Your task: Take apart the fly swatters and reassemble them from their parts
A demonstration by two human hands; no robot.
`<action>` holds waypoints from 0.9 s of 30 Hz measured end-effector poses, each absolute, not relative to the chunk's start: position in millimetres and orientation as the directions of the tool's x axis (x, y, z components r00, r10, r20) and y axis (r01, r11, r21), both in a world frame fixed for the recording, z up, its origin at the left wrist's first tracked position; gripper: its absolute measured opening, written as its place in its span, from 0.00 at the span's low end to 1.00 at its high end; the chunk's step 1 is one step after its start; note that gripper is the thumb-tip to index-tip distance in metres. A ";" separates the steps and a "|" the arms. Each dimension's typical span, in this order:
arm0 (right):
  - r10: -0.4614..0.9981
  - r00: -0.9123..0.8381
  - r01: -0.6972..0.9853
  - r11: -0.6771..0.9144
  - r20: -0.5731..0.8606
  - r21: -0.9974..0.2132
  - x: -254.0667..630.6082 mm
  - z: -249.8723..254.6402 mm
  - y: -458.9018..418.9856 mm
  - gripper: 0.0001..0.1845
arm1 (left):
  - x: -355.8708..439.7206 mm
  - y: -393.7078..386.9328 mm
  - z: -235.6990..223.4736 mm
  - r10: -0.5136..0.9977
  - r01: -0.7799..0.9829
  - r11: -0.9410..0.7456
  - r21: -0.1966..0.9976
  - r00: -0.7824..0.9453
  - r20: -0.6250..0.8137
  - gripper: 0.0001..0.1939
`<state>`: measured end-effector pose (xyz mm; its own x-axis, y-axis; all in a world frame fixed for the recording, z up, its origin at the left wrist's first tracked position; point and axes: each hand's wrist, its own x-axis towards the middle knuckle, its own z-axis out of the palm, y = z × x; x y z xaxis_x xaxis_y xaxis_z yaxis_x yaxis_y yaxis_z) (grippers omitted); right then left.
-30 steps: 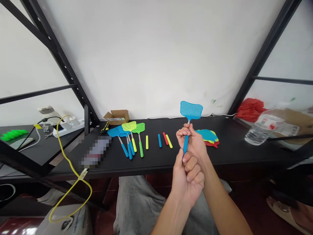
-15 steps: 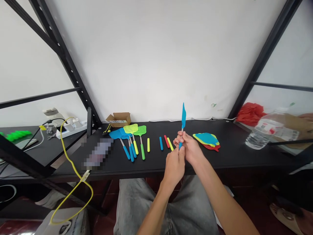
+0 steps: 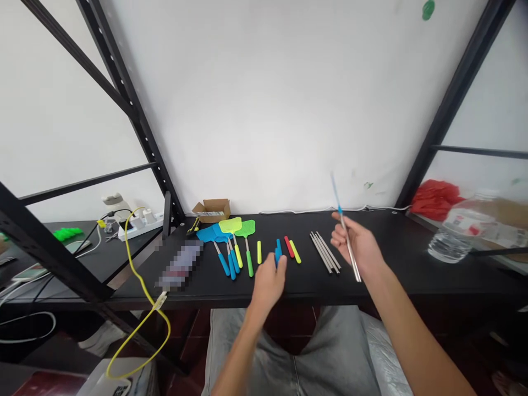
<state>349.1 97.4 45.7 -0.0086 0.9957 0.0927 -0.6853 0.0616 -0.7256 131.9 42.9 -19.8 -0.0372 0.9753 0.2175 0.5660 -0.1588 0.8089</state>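
Note:
My left hand [image 3: 270, 278] is low over the table, its fingers closed around a short blue handle sleeve [image 3: 277, 257]. A second blue sleeve [image 3: 279, 243] lies just beyond it. My right hand [image 3: 359, 245] pinches a bare metal rod [image 3: 352, 257] with a thin blue fly swatter head [image 3: 335, 192] on its upper end, seen edge-on and blurred. Several loose metal rods [image 3: 325, 253] lie left of that hand. A red sleeve [image 3: 289, 247] and a yellow sleeve [image 3: 295, 252] rest between the hands.
Several swatters with handles [image 3: 233, 247] lie fanned on the left, beside a yellow sleeve [image 3: 259, 252]. Behind them stands an open cardboard box [image 3: 212, 210]. A pixelated flat object [image 3: 181, 264] with a yellow cable [image 3: 136, 275] lies further left. A water bottle [image 3: 454, 234] stands at the right.
My hands have parted. The blue sleeve has come off the swatter's rod and moved left in my left hand; my right hand has carried rod and head rightward. The loose rods now show.

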 end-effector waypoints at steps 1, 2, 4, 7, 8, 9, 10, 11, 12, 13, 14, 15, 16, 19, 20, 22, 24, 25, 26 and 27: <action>0.997 -0.016 -0.638 0.044 0.071 -0.768 348.6 39.8 94.5 0.08 | 124.8 56.3 -16.0 0.970 0.698 -0.133 0.704 -0.053 0.236 0.17; 0.998 -0.021 -0.603 0.038 0.064 -0.797 346.6 32.7 92.2 0.10 | 120.2 68.7 -12.4 0.973 0.783 -0.102 0.614 -0.051 0.226 0.15; 0.997 -0.044 -0.555 0.029 0.064 -0.831 340.3 17.7 89.2 0.13 | 117.6 87.4 -8.3 0.981 0.873 -0.048 0.485 -0.049 0.186 0.15; 0.995 -0.081 -0.514 0.014 0.064 -0.858 331.8 2.1 85.4 0.16 | 121.4 96.9 -11.8 0.987 0.917 -0.018 0.399 -0.048 0.156 0.20; 0.994 -0.092 -0.499 0.009 0.063 -0.867 330.0 -0.2 83.6 0.17 | 122.6 96.1 -14.4 0.987 0.922 -0.016 0.387 -0.048 0.156 0.23; 0.993 -0.100 -0.482 0.005 0.061 -0.876 328.8 -1.3 81.4 0.18 | 123.3 94.2 -17.1 0.986 0.925 -0.016 0.379 -0.049 0.160 0.25; 0.992 -0.109 -0.462 0.001 0.058 -0.887 327.9 -1.3 79.1 0.18 | 123.5 91.8 -19.4 0.984 0.928 -0.019 0.372 -0.048 0.169 0.27; 0.992 -0.116 -0.440 -0.003 0.054 -0.898 327.1 -0.7 76.8 0.19 | 123.4 89.6 -21.1 0.983 0.931 -0.024 0.365 -0.045 0.181 0.28; 0.991 -0.122 -0.420 -0.006 0.049 -0.907 326.4 0.1 74.7 0.20 | 123.2 88.0 -22.4 0.982 0.933 -0.032 0.358 -0.038 0.186 0.28; 0.991 -0.127 -0.404 -0.010 0.045 -0.915 325.7 1.0 72.8 0.20 | 123.1 87.3 -23.2 0.982 0.936 -0.040 0.349 -0.027 0.186 0.27; 0.990 -0.131 -0.393 -0.014 0.041 -0.920 324.8 1.6 71.4 0.20 | 123.1 87.6 -23.8 0.984 0.939 -0.049 0.339 -0.014 0.180 0.26; 0.990 -0.135 -0.385 -0.018 0.038 -0.923 323.9 1.7 70.4 0.19 | 123.3 88.8 -24.3 0.985 0.942 -0.058 0.331 -0.001 0.173 0.25; 0.990 -0.140 -0.380 -0.022 0.034 -0.925 323.0 1.3 69.8 0.19 | 123.6 90.6 -24.8 0.986 0.943 -0.066 0.325 0.011 0.167 0.25; 0.987 -0.161 -0.367 -0.034 0.027 -0.930 320.9 -3.0 69.9 0.18 | 124.0 95.7 -25.7 0.985 0.939 -0.081 0.335 0.023 0.173 0.25; 0.985 -0.170 -0.362 -0.037 0.026 -0.932 320.4 -5.1 70.1 0.18 | 123.7 95.6 -25.3 0.982 0.933 -0.083 0.350 0.018 0.186 0.25; 0.982 -0.186 -0.345 -0.042 0.025 -0.938 319.4 -9.7 69.8 0.19 | 123.2 90.9 -22.5 0.972 0.908 -0.095 0.408 -0.004 0.234 0.25; 0.977 -0.209 -0.307 -0.034 0.032 -0.951 317.4 -14.1 67.6 0.19 | 124.2 80.4 -17.0 0.956 0.835 -0.161 0.526 -0.002 0.294 0.26; 0.974 -0.223 -0.274 -0.018 0.046 -0.962 315.7 -16.0 65.8 0.19 | 126.1 73.9 -13.8 0.950 0.765 -0.221 0.605 0.029 0.311 0.26; 0.968 -0.241 -0.230 0.010 0.066 -0.973 313.3 -17.7 63.7 0.20 | 129.0 67.5 -10.7 0.946 0.667 -0.285 0.688 0.082 0.313 0.27; 0.961 -0.260 -0.181 0.045 0.092 -0.982 310.3 -19.1 61.5 0.21 | 133.1 61.6 -8.2 0.941 0.558 -0.333 0.760 0.142 0.308 0.27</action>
<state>310.3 61.5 -19.1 -0.2598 0.9612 0.0923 -0.1810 0.0455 -0.9824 133.1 61.6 -8.2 0.1420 0.9408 0.3079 0.5582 -0.3330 0.7600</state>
